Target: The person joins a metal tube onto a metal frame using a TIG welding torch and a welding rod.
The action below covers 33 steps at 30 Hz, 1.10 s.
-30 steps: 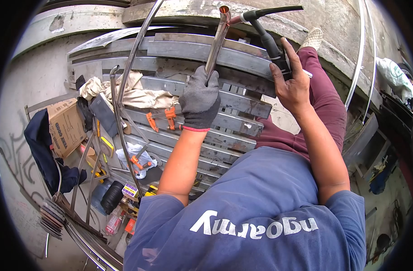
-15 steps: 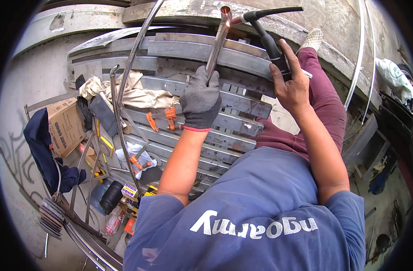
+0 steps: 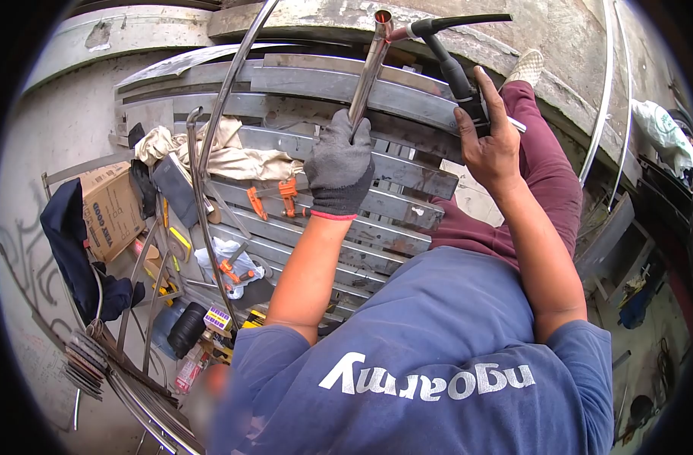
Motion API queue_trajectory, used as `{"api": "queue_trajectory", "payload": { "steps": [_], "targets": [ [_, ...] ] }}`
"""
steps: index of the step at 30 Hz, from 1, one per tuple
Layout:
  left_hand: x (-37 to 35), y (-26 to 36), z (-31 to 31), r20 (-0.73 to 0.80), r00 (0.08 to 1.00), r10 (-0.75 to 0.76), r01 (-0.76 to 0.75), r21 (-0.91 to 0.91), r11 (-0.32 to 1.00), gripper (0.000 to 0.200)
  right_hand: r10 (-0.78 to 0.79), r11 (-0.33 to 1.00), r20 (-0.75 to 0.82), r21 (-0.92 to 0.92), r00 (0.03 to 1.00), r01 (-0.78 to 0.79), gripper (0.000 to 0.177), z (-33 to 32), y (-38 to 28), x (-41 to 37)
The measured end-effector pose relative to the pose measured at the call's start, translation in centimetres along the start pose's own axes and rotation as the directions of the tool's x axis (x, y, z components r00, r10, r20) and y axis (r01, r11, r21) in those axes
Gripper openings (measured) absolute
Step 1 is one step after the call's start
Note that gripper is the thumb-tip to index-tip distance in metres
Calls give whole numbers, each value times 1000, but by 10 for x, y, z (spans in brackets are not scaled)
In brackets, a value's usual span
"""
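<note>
My left hand [image 3: 339,167], in a grey glove with a red cuff, is wrapped round the lower end of a shiny metal tube [image 3: 370,68]. The tube's open top end glows reddish inside. My bare right hand [image 3: 489,136] grips a black welding torch [image 3: 454,74], its index finger stretched up along the handle. The torch's reddish nozzle points left at the side of the tube near its top. A thin white-tipped rod shows beside my right hand.
Slatted metal bars [image 3: 346,91] form the work surface. A beige cloth [image 3: 248,161], orange clamps [image 3: 287,196], a curved metal tube [image 3: 217,114] and a cardboard box [image 3: 111,212] are to the left. Long pale tubes [image 3: 600,114] stand at the right.
The reddish glow at the joint between nozzle and tube looks weaker. The hands, tube and torch have shifted very slightly right in view. Both grips are the same.
</note>
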State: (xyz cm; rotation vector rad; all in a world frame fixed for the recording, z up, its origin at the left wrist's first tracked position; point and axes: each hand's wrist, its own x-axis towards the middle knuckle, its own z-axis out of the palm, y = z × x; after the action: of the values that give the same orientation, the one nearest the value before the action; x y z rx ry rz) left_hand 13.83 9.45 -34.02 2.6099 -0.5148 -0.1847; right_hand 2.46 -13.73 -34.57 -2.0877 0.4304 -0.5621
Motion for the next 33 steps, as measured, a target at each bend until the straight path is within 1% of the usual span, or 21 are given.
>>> {"api": "queue_trajectory", "payload": {
  "steps": [4, 7, 10, 13, 16, 20, 22, 26, 32, 33],
  "targets": [
    [0, 2, -2, 6, 1000, -9, 9, 7, 1000, 21, -32, 999, -5, 9, 999, 32, 71, 1, 1, 1],
    [-2, 2, -2, -19, 1000, 9, -8, 26, 1000, 21, -88, 995, 16, -45, 996, 88, 71, 1, 3, 3],
    [0, 5, -2, 19, 1000, -24, 19, 210, 977, 22, -32, 998, 44, -45, 999, 34, 71, 1, 4, 0],
    [-1, -4, 5, -49, 998, 39, -38, 34, 999, 24, 18, 1000, -4, 14, 1000, -18, 71, 1, -2, -1],
    [-3, -2, 7, -78, 994, 71, -60, 132, 989, 26, 45, 998, -47, 54, 998, -43, 72, 0, -1, -5],
    [-4, 3, 11, -96, 993, 69, -45, 229, 972, 28, -5, 1000, -33, 2, 999, 5, 72, 0, 3, -6],
    [-5, 3, 12, -107, 991, 78, -48, 262, 964, 29, -5, 1000, -28, 3, 1000, 5, 71, -1, 0, -5],
    [-5, 5, 11, -108, 990, 94, -60, 281, 958, 31, 15, 1000, -5, 27, 1000, -15, 70, -4, -4, -4],
    [-5, 5, 11, -89, 993, 83, -53, 298, 953, 32, -50, 999, -41, -1, 998, 50, 69, -1, -4, -1],
    [-5, 4, 12, -90, 992, 85, -55, 300, 953, 31, -33, 999, -33, 4, 999, 33, 69, -1, -4, -2]
  ]
}}
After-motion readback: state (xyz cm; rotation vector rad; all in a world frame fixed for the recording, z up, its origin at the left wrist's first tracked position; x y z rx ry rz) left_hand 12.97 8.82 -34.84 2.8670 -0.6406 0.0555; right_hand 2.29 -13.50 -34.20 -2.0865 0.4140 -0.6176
